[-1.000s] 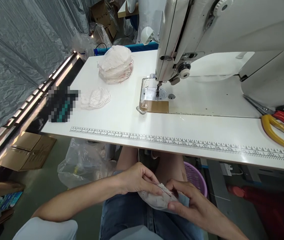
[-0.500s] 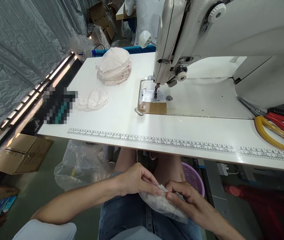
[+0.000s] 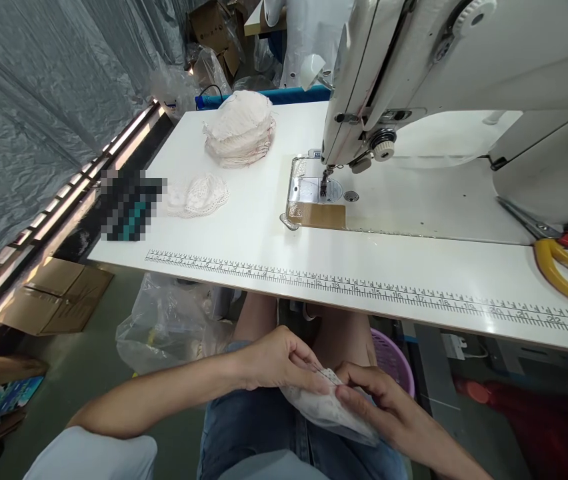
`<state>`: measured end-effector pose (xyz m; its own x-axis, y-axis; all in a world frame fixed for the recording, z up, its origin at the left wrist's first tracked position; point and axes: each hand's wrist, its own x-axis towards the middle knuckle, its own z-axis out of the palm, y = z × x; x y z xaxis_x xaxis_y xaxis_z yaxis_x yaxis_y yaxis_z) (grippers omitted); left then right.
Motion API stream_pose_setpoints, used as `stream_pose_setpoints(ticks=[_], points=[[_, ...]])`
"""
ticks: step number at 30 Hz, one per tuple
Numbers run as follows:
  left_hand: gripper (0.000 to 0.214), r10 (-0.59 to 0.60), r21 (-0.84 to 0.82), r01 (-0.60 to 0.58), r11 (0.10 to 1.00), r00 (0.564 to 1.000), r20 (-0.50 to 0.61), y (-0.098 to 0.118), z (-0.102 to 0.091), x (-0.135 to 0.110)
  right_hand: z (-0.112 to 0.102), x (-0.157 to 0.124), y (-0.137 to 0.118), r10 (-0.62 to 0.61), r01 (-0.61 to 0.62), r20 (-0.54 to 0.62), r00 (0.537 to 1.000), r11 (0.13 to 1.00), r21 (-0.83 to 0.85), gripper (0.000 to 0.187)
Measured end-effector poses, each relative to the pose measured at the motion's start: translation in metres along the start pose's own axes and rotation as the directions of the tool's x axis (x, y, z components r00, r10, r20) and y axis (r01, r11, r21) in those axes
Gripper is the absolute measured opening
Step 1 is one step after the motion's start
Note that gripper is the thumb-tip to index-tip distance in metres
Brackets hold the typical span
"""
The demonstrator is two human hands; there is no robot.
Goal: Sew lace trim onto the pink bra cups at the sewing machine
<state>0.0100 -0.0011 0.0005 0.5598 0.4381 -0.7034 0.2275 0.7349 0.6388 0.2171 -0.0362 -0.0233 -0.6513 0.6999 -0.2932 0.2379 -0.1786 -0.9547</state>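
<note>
Over my lap, a piece of thin white lace fabric (image 3: 321, 408) is pinched at its upper edge between both hands. My left hand (image 3: 291, 365) grips that edge with thumb and fingers from the left. From the right, my right hand (image 3: 377, 399) pinches the same edge close by. A dark line, perhaps thread, runs along the edge between the fingertips. The lower part of the fabric hangs down over my jeans. Beyond my hands, on the table, stands a white sewing machine (image 3: 364, 100); its presser foot (image 3: 324, 183) is above the metal plate.
On the white table (image 3: 244, 233) lie a stack of pale fabric pieces (image 3: 240, 130) and a lace piece (image 3: 204, 195). Scissors with yellow and red handles (image 3: 559, 263) rest at the right. A printed ruler (image 3: 314, 280) follows the front edge. Below are a purple basket (image 3: 394, 360) and a plastic bag (image 3: 164, 327).
The camera view has turned slightly left, so the table and machine appear shifted right. Both hands keep their pinch on the lace fabric, almost unmoved.
</note>
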Motion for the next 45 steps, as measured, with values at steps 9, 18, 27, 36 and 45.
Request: stream_pose_setpoints(ticks=[9, 18, 27, 36, 45], points=[[0.044, 0.03, 0.018, -0.03, 0.999, 0.999, 0.034, -0.001, -0.001, -0.002, -0.002, 0.0, 0.006, 0.071, -0.073, 0.034, 0.997, 0.997, 0.039, 0.032], [0.04, 0.082, 0.209, -0.083, 0.974, 0.997, 0.014, -0.002, -0.003, -0.007, 0.001, -0.001, 0.0, 0.035, -0.036, -0.004, 0.999, 0.991, -0.129, 0.031], [0.041, 0.087, 0.251, -0.093, 0.963, 0.996, 0.035, 0.003, -0.003, -0.011, 0.003, -0.004, 0.0, 0.026, -0.028, -0.018, 0.999, 0.989, -0.146, 0.028], [0.045, 0.086, 0.267, -0.091, 0.959, 0.996, 0.033, 0.001, -0.004, -0.01, 0.005, 0.001, 0.001, 0.007, -0.016, -0.067, 0.998, 0.991, -0.132, 0.03], [0.048, 0.082, 0.31, -0.087, 0.947, 0.996, 0.03, 0.003, -0.005, -0.011, 0.005, 0.001, 0.002, 0.006, -0.018, -0.094, 0.996, 0.993, -0.12, 0.029]])
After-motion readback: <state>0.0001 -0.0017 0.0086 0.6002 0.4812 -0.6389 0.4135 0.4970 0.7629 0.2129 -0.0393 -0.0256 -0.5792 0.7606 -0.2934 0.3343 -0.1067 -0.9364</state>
